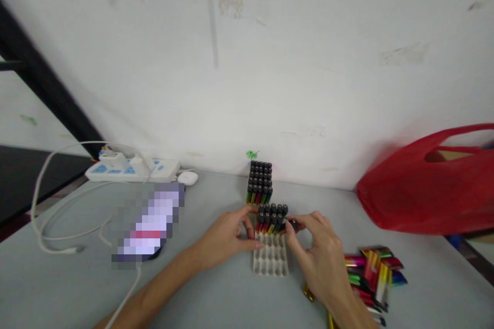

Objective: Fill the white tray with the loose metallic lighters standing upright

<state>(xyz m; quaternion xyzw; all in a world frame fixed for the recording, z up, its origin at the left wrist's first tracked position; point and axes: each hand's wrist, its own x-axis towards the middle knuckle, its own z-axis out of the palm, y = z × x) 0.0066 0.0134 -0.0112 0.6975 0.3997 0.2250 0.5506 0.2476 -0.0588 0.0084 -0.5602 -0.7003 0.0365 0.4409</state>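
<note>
A white slotted tray [270, 259] lies on the grey table, its far rows filled with upright batteries [272, 217]. My left hand [230, 234] rests against the tray's left edge, fingers curled onto it. My right hand [314, 246] pinches a single battery [292, 224] at the tray's right side, next to the standing ones. Behind the tray stands a full block of batteries [260, 182].
A pile of loose colourful batteries [372, 272] lies at the right. A red bag [428, 190] sits at the far right. A white power strip [131, 168] with cables, a small white case [188, 177] and a blurred phone [148, 223] lie at the left.
</note>
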